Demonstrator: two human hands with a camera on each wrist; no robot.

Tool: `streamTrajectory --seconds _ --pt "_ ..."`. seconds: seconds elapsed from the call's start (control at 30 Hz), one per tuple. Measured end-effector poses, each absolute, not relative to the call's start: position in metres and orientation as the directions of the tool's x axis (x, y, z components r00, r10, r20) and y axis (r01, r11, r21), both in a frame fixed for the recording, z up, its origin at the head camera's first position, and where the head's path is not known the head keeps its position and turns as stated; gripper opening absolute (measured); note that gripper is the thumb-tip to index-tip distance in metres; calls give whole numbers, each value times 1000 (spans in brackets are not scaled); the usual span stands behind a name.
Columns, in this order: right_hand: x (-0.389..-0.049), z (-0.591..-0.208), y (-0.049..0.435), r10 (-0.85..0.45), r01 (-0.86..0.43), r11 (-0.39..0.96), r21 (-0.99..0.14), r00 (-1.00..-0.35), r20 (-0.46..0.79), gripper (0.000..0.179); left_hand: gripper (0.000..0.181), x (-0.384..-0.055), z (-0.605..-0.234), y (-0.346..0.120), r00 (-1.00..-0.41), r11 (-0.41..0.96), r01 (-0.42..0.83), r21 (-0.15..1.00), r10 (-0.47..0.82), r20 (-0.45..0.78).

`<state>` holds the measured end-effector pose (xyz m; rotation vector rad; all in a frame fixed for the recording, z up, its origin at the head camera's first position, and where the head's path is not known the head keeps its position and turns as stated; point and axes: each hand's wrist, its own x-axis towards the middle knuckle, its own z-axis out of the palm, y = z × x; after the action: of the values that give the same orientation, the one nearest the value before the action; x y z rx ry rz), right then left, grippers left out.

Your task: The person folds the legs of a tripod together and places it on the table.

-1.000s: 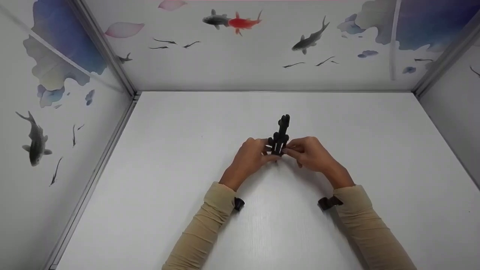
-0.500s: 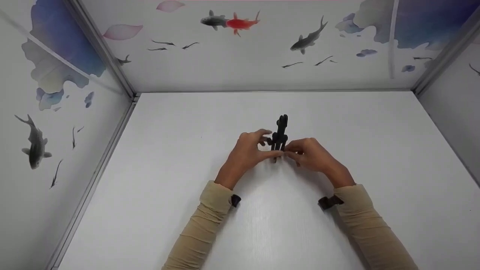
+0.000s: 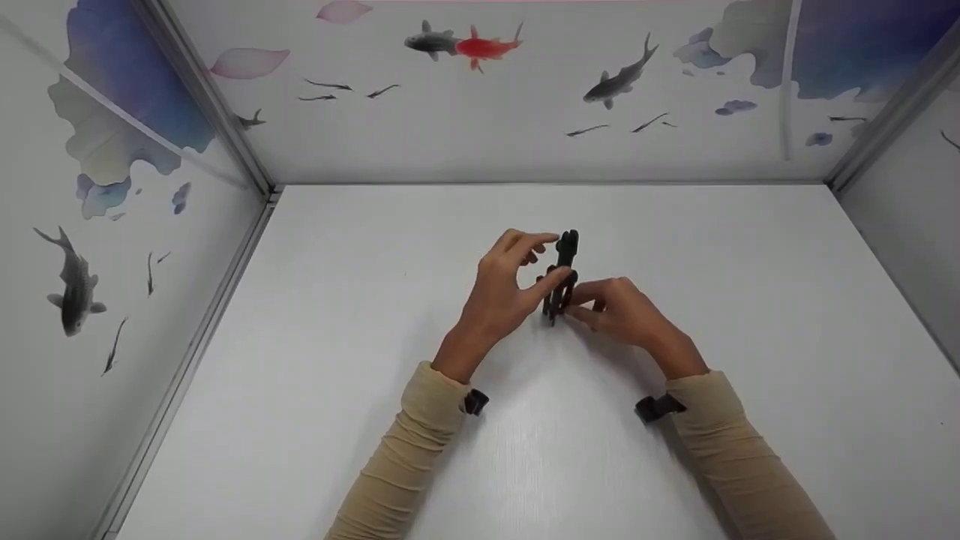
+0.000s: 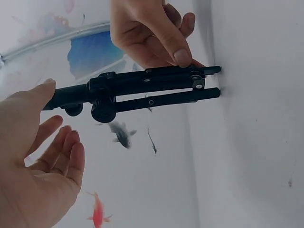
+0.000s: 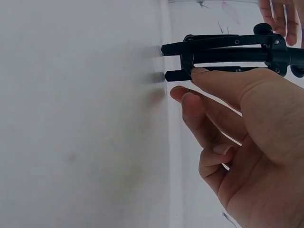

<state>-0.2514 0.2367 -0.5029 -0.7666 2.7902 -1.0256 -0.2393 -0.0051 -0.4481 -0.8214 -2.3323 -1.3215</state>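
Observation:
A small black tripod (image 3: 568,251) stands upright on the white table, legs close together; in the right wrist view the feet of the tripod (image 5: 213,43) meet the tabletop. My left hand (image 3: 499,289) is beside its upper part, thumb against the column and index fingertip near the top. The left wrist view has the left hand (image 4: 35,161) with its other fingers spread loosely, away from the tripod (image 4: 142,81). Low down, my right hand (image 3: 619,311) holds a leg, its thumb (image 5: 223,83) on it. Whether the right index finger touches the leg is hard to tell.
The white tabletop (image 3: 375,255) is bounded by a back wall (image 3: 480,135) and side walls printed with fish. A metal rail (image 3: 191,349) follows the left edge. Dark wrist devices (image 3: 660,407) sit by both sleeve cuffs.
My left hand has let go of the tripod's lower part and risen along it to the column. My right hand stays low at the leg, and the tripod stands in nearly the same spot.

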Motion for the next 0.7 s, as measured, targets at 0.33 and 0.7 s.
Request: streamTrajectory --seconds 0.33,0.7 --pt "-252 -505 236 -469 -410 652 -638 -879 87 23 41 -238 -452 3 -740 346 672 655 310 597" --pt "-251 -504 235 -485 -435 649 -624 -869 102 27 39 -236 -456 7 -755 401 653 643 272 597"
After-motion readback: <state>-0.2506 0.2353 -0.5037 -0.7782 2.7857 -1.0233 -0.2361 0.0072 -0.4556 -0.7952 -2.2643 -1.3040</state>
